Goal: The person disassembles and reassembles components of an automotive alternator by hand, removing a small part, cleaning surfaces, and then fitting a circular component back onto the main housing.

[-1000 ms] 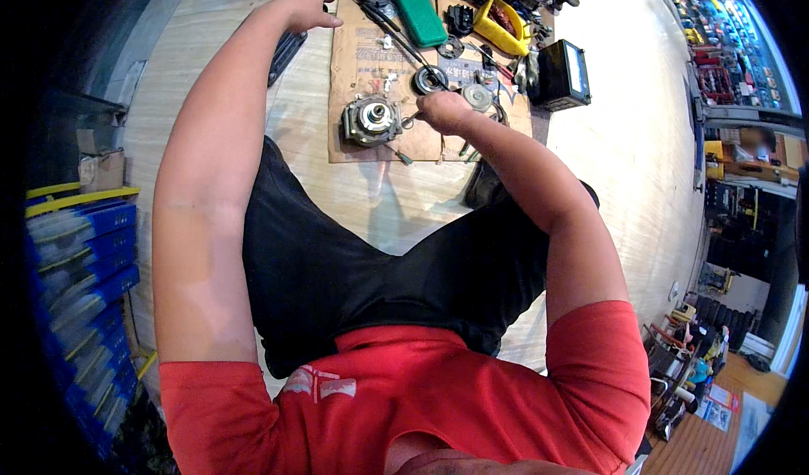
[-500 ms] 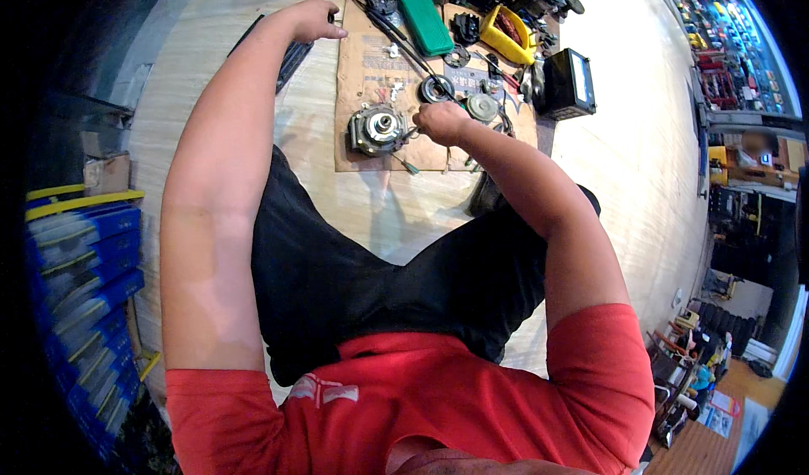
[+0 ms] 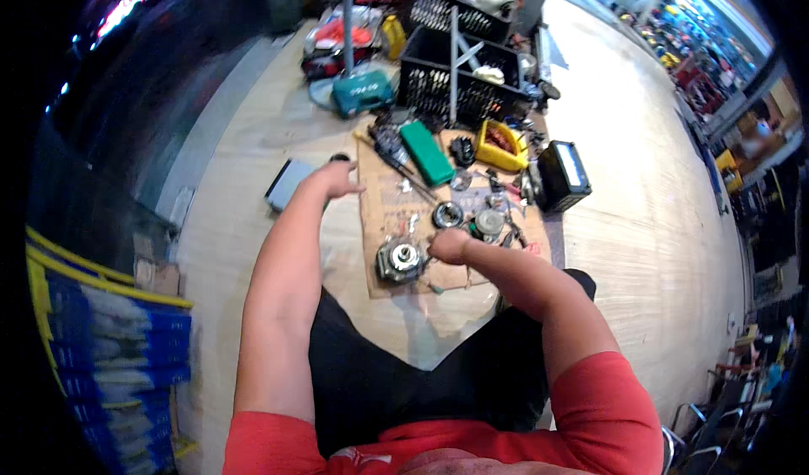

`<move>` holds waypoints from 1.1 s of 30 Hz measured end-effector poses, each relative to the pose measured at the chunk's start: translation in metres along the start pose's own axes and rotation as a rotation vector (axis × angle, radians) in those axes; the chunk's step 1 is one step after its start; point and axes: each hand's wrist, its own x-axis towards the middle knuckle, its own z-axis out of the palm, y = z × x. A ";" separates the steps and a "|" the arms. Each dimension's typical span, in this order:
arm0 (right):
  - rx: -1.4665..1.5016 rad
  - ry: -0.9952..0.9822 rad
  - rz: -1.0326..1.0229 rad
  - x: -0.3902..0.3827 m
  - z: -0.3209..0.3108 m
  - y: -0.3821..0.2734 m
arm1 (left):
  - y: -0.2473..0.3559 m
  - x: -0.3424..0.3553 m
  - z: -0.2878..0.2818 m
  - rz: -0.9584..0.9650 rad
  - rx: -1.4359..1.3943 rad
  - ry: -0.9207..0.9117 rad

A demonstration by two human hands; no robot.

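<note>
Nearest me, the round metal housing (image 3: 403,259) sits toward the near edge of the cardboard (image 3: 377,218). Just right of it, my right hand (image 3: 449,246) is curled; I cannot tell what its fingers hold. Beyond lies a black ring (image 3: 447,214). Farther, at the cardboard's left edge, my left hand (image 3: 335,180) spreads, thumb apart from fingers. Past it lies a green case (image 3: 427,153).
</note>
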 end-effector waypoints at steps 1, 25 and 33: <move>-0.046 0.001 -0.027 0.002 -0.012 -0.009 | -0.008 -0.004 0.002 -0.045 0.019 0.007; -0.062 0.026 -0.099 -0.001 0.008 -0.003 | 0.004 0.003 0.004 -0.063 0.045 -0.010; -0.047 -0.001 -0.111 0.004 0.012 -0.001 | 0.002 0.003 0.005 -0.080 0.043 -0.024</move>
